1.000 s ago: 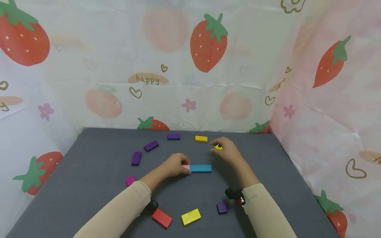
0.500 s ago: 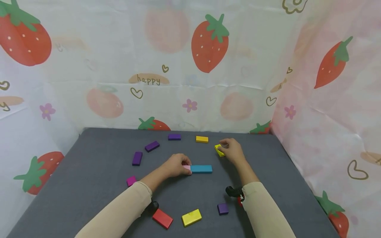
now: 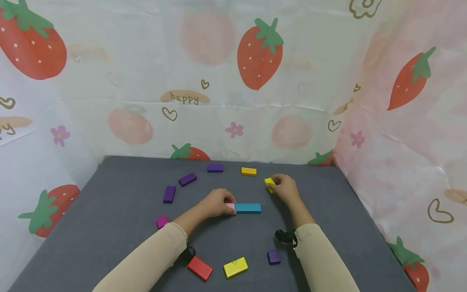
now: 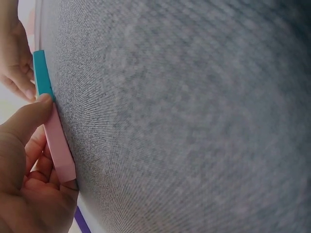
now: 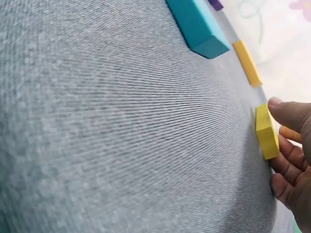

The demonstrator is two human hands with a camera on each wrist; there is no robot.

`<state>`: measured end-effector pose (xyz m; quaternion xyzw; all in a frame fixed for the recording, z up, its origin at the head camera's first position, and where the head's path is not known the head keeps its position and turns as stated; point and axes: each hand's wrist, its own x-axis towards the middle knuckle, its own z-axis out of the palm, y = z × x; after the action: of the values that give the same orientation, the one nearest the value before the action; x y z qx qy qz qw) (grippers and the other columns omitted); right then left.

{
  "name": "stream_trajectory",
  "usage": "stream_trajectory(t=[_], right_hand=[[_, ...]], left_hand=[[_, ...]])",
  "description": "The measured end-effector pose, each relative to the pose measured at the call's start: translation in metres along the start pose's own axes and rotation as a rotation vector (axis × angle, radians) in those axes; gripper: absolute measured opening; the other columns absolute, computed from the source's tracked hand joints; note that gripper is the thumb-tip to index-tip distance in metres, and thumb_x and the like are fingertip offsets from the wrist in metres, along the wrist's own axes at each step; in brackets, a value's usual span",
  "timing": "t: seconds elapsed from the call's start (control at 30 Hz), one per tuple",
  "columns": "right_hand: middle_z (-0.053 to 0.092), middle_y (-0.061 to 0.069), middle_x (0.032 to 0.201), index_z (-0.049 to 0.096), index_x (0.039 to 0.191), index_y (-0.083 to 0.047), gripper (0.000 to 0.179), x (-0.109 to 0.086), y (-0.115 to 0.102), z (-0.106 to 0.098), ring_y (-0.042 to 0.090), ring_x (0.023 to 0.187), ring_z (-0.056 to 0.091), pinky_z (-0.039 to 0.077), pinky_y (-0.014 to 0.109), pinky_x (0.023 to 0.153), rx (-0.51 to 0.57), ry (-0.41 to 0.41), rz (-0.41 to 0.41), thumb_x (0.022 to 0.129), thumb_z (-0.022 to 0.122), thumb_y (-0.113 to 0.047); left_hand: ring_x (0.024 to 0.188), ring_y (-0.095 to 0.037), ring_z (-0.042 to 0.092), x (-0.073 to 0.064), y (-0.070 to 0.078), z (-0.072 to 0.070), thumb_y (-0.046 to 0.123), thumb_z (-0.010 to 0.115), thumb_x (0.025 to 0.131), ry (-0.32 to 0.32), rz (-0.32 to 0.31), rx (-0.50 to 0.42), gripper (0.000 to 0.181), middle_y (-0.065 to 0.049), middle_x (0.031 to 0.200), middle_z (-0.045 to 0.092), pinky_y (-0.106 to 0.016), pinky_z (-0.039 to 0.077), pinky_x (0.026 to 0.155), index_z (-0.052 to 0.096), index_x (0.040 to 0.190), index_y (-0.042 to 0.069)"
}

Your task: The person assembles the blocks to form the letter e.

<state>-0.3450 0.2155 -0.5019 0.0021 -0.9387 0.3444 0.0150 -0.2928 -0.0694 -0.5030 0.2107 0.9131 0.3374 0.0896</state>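
My left hand (image 3: pixel 218 202) grips a pink block (image 4: pixel 58 145) that lies end to end with a long blue block (image 3: pixel 248 208) on the grey cloth. In the left wrist view the thumb rests where the two meet, and the fingers curl behind the pink one. Farther back on the right, my right hand (image 3: pixel 286 190) holds a yellow block (image 5: pixel 267 138) at its near right side. The right wrist view has the thumb at one end of that block and the fingers curled behind it. Part of an orange thing (image 5: pixel 290 134) shows behind this hand.
Around the middle lie an orange-yellow block (image 3: pixel 249 171), several purple blocks (image 3: pixel 215 168), a magenta block (image 3: pixel 162 221) partly behind the left sleeve, a red block (image 3: pixel 200 268) and another yellow block (image 3: pixel 235 267). A small purple block (image 3: pixel 273 257) lies near the right sleeve.
My right hand has shifted slightly right and toward me around the yellow block, which shows more now than a second ago. My left hand keeps its grip on the pink block.
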Motion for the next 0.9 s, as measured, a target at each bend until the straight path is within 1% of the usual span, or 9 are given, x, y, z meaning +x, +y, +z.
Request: stream_trajectory(t=[0.2, 0.37, 0.47, 0.6, 0.73, 0.9], right_hand=[[0.064, 0.017, 0.132, 0.062, 0.138, -0.004, 0.055, 0.002, -0.002, 0.005, 0.034, 0.117, 0.061, 0.053, 0.048, 0.095, 0.003, 0.002, 0.018, 0.094, 0.076, -0.034], [0.065, 0.018, 0.132, 0.062, 0.138, -0.003, 0.053, 0.002, -0.005, 0.009, 0.033, 0.117, 0.062, 0.053, 0.048, 0.096, -0.023, 0.021, 0.046, 0.094, 0.076, -0.030], [0.066, 0.017, 0.131, 0.064, 0.137, -0.004, 0.051, 0.003, -0.007, 0.010, 0.033, 0.116, 0.062, 0.053, 0.047, 0.096, -0.034, 0.034, 0.059, 0.094, 0.076, -0.029], [0.067, 0.017, 0.129, 0.065, 0.135, -0.004, 0.049, 0.004, -0.009, 0.010, 0.033, 0.114, 0.063, 0.054, 0.047, 0.093, -0.027, 0.042, 0.055, 0.094, 0.076, -0.028], [0.067, 0.017, 0.128, 0.065, 0.134, -0.004, 0.047, 0.001, -0.010, 0.008, 0.033, 0.114, 0.063, 0.054, 0.047, 0.093, -0.016, 0.046, 0.062, 0.093, 0.077, -0.025], [0.067, 0.017, 0.128, 0.066, 0.133, -0.004, 0.046, -0.004, -0.011, 0.007, 0.034, 0.116, 0.062, 0.054, 0.046, 0.094, -0.013, 0.034, 0.058, 0.093, 0.077, -0.024]], left_hand=[[0.086, -0.013, 0.055, -0.002, -0.001, -0.002, 0.025, 0.087, 0.084, 0.007, -0.004, -0.004, 0.023, 0.002, 0.097, 0.064, -0.033, 0.050, 0.080, 0.075, 0.101, 0.014], [0.085, -0.012, 0.056, 0.000, -0.003, -0.002, 0.025, 0.087, 0.083, 0.000, 0.014, -0.009, 0.025, 0.003, 0.097, 0.065, -0.031, 0.050, 0.077, 0.076, 0.102, 0.014], [0.085, -0.012, 0.056, 0.000, -0.002, -0.002, 0.025, 0.087, 0.083, 0.001, 0.013, -0.007, 0.025, 0.003, 0.097, 0.065, -0.032, 0.050, 0.078, 0.076, 0.102, 0.015], [0.085, -0.012, 0.056, 0.000, -0.001, -0.003, 0.024, 0.088, 0.083, 0.012, 0.008, -0.008, 0.024, 0.003, 0.097, 0.066, -0.033, 0.050, 0.079, 0.076, 0.101, 0.014], [0.085, -0.012, 0.056, 0.000, -0.001, -0.003, 0.024, 0.088, 0.082, 0.004, 0.018, -0.016, 0.025, 0.003, 0.096, 0.066, -0.032, 0.050, 0.077, 0.076, 0.101, 0.013], [0.085, -0.012, 0.056, 0.001, -0.001, -0.002, 0.025, 0.087, 0.083, -0.009, 0.007, -0.025, 0.024, 0.004, 0.096, 0.066, -0.031, 0.050, 0.077, 0.076, 0.101, 0.015]])
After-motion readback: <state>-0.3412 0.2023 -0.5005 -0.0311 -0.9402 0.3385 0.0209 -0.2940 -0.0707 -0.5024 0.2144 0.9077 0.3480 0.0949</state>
